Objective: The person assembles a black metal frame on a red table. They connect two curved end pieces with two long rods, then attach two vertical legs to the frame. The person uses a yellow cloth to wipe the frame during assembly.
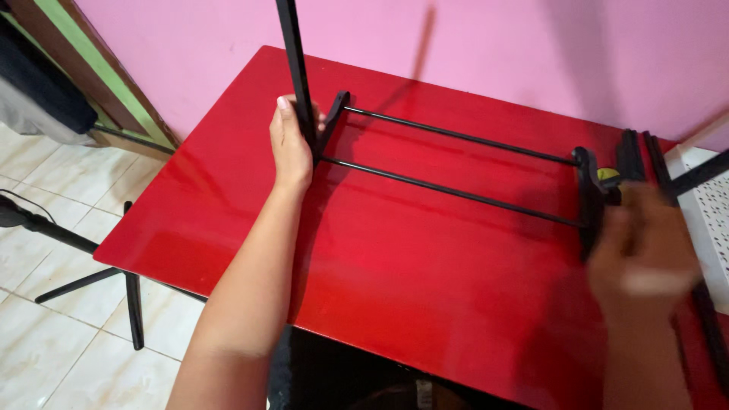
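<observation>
A black rack frame lies on the red table (395, 258): two thin metal rods (456, 163) run between a left end piece (330, 121) and a right end piece (591, 199). My left hand (290, 144) grips the upright black bar (296, 68) at the frame's left end. My right hand (642, 254) is blurred at the right end, over the end piece; a yellow-green object (607, 174) shows just above it, and whether the hand holds it I cannot tell.
More black bars (657, 163) lie at the table's right edge beside a white perforated panel (710, 220). A pink wall stands behind the table. A black tripod stand (83, 262) rests on the tiled floor at left.
</observation>
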